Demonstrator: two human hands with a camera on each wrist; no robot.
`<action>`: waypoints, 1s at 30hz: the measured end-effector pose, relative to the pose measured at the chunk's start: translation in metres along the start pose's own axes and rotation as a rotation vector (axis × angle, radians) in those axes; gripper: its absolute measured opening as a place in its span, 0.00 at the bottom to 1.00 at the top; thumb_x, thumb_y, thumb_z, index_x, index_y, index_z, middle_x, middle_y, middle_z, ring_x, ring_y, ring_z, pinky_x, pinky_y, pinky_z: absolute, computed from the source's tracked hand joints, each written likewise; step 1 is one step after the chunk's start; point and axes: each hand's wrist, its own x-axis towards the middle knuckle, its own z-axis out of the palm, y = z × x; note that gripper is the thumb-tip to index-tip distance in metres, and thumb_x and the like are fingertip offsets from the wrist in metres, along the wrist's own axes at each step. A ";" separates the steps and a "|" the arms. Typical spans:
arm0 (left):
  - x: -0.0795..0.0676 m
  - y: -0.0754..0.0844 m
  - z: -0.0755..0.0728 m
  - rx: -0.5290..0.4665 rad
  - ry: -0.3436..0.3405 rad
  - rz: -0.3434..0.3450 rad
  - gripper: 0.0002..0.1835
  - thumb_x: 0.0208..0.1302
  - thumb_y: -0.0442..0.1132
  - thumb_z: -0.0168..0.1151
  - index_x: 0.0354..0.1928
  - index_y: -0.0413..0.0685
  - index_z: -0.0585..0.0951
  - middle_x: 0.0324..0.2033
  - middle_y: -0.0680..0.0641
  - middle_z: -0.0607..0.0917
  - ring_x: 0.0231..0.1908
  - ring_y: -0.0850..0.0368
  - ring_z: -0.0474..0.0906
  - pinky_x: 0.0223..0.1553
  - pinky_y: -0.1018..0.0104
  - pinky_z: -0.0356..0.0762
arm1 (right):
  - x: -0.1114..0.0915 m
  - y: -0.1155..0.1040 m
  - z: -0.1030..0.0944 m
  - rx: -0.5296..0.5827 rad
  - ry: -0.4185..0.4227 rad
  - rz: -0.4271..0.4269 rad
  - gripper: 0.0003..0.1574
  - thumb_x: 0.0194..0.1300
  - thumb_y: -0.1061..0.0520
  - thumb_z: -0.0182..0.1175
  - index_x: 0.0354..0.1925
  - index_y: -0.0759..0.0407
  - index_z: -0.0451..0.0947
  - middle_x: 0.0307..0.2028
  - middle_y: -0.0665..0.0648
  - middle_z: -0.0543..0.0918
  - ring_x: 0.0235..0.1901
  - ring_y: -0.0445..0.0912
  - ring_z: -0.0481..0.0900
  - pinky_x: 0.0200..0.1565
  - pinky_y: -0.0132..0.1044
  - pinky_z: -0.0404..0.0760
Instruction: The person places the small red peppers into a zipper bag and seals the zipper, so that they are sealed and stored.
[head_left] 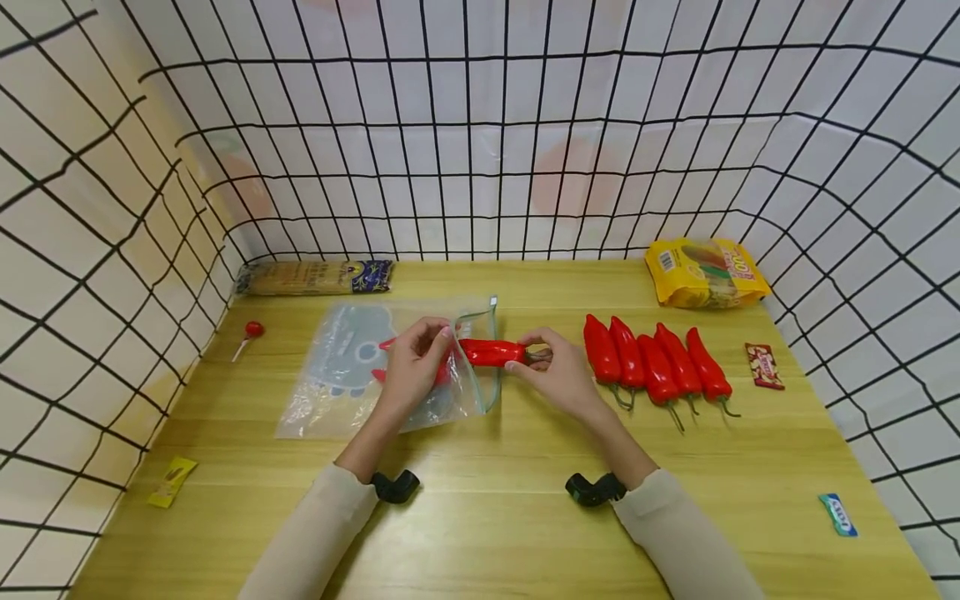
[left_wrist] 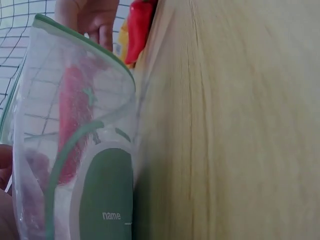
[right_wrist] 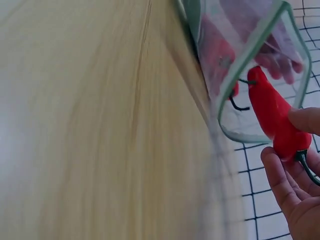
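Observation:
My left hand [head_left: 412, 358] pinches the upper edge of a clear zip bag [head_left: 307, 417] with a green-edged mouth [right_wrist: 250, 55] that gapes to the right. Between thumb and fingers of my right hand [head_left: 561, 371] is a red pepper [head_left: 491, 353], gripped at its stem end. Its pointed tip reaches into the bag's mouth, as the right wrist view also shows. More red peppers [head_left: 381, 375] lie inside the bag, partly hidden by my left hand. A cartoon print and the word "name" [left_wrist: 111, 216] mark the bag.
Right of my hands several red peppers [head_left: 660, 371] lie in a row. Around them are a yellow packet [head_left: 705, 275], a red wrapper [head_left: 763, 366] and a blue wrapper [head_left: 837, 514]. Noodles [head_left: 311, 278], a lollipop [head_left: 254, 330] and a yellow sachet [head_left: 172, 482] lie left. Black wire mesh [head_left: 468, 175] encloses the table.

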 end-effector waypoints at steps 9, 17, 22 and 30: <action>0.012 -0.034 0.006 -0.040 0.004 0.026 0.13 0.69 0.49 0.59 0.46 0.50 0.82 0.41 0.46 0.87 0.41 0.59 0.81 0.43 0.72 0.77 | 0.018 0.001 0.029 0.126 -0.005 0.036 0.22 0.59 0.52 0.70 0.50 0.52 0.77 0.50 0.55 0.80 0.41 0.49 0.85 0.43 0.37 0.85; 0.007 -0.031 0.006 -0.071 -0.010 0.000 0.12 0.70 0.44 0.59 0.47 0.45 0.82 0.42 0.42 0.87 0.36 0.61 0.78 0.37 0.75 0.75 | 0.021 0.005 0.043 0.173 -0.060 0.040 0.29 0.63 0.54 0.66 0.60 0.56 0.71 0.53 0.56 0.80 0.46 0.50 0.84 0.46 0.41 0.84; 0.002 -0.014 0.004 -0.084 -0.048 -0.017 0.11 0.71 0.39 0.57 0.47 0.38 0.80 0.46 0.40 0.87 0.41 0.61 0.81 0.42 0.75 0.77 | 0.011 0.008 0.028 0.140 -0.042 0.093 0.27 0.67 0.48 0.61 0.61 0.51 0.70 0.55 0.52 0.78 0.51 0.48 0.82 0.51 0.44 0.82; 0.002 -0.013 0.003 -0.086 -0.047 -0.033 0.12 0.71 0.40 0.57 0.48 0.39 0.80 0.46 0.42 0.87 0.45 0.58 0.83 0.48 0.74 0.78 | -0.015 0.005 0.003 0.167 -0.081 0.096 0.29 0.74 0.44 0.51 0.64 0.59 0.65 0.57 0.60 0.77 0.54 0.51 0.81 0.56 0.45 0.79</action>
